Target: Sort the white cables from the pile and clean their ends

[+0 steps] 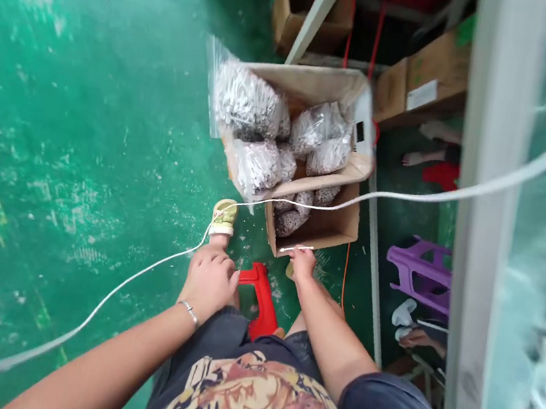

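My left hand [209,279] lies over my left knee, fingers laid flat with nothing in them. A thin white stick [296,248] is pinched between the fingers of my right hand [303,263], just in front of the near rim of an open cardboard box [335,229]. Inside that box are several clear bags [291,222] of small pale, dark-speckled pieces. A white bin [364,119] stands above the box in view and overlaps it. Stuffed clear plastic bags [249,101] of whitish pieces fill the bin, some bulging over its left side.
A red stool [264,304] is between my legs. One white cord [395,195] crosses the view. Grey metal posts [480,258] rise on the right, with a purple stool [420,272] and another person's feet [425,157] beyond. More cardboard boxes [282,14] stand at the back.
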The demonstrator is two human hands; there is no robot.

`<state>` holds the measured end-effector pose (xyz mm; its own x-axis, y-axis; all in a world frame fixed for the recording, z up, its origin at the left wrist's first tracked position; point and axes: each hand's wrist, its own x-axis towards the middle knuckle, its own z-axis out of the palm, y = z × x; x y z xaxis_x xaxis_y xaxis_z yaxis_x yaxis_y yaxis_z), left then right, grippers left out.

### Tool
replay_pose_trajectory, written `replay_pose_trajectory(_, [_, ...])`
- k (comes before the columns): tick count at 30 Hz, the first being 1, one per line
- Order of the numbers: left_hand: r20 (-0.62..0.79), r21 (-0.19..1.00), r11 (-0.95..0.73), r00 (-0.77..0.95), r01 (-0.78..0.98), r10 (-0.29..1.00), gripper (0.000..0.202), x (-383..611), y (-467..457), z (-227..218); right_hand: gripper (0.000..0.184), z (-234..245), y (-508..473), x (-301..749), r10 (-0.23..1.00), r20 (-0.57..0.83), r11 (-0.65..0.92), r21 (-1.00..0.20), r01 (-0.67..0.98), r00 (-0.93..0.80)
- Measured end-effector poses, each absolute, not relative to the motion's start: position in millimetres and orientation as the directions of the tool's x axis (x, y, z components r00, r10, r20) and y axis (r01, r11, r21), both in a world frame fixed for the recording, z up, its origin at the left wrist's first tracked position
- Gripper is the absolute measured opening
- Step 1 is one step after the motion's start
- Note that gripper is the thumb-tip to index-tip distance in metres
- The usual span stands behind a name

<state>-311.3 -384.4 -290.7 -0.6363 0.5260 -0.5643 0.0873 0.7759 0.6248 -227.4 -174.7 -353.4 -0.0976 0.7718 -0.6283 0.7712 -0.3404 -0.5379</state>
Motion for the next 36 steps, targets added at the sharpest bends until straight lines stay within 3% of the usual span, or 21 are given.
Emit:
replay_pose_trajectory(5, [-0.423, 0.779, 0.613, -0.615, 0.129, 0.666, 0.028, -303.9, -387.8, -256.3, 0.014, -240.5, -211.8, -205.0, 0.653, -0.699, -0.394, -0.641, 0.659, -0.290])
replay_pose_trajectory(10, [-0.272, 0.915, 0.378, -0.479, 0.139, 0.835, 0.039, -277.8, -384.4, -200.5, 0.024, -139.7, -232.9, -167.4, 0.660, -0.612, -0.368, -0.769, 0.522, -0.436])
replay_pose_trajectory(13, [-0.256, 0.961, 0.276, -0.349, 0.006, 0.902, 0.038, -262.1, -379.8, -156.5, 0.027, -103.7, -243.5, -140.8, 0.684, -0.512, -0.308, -0.849, 0.430, -0.520])
replay_pose_trajectory(21, [-0.278, 0.945, 0.239, -0.166, -0.222, 0.946, 0.027, -197.1, -345.2, -91.9, 0.028, -56.6, -260.3, -28.8, 0.786, -0.408, -0.440, -0.897, 0.042, -0.465])
replay_pose_trajectory(25, [-0.252, 0.936, 0.250, 0.026, -0.246, 0.967, 0.020, -148.1, -312.2, -70.7, 0.029, -38.7, -259.2, 51.3, 0.891, -0.330, -0.387, -0.911, -0.141, -0.310])
replay_pose_trajectory(29, [-0.270, 0.932, 0.287, 0.107, -0.219, 0.957, 0.020, -84.9, -272.2, -40.7, 0.024, -28.3, -247.9, 131.0, 0.944, -0.274, -0.298, -0.948, -0.115, -0.183])
replay_pose_trajectory(36, [-0.288, 0.945, 0.307, 0.160, -0.114, 0.944, 0.036, 32.3, -211.1, -13.7, 0.022, -37.5, -217.3, 253.7, 0.971, -0.151, -0.176, -0.976, -0.127, -0.185])
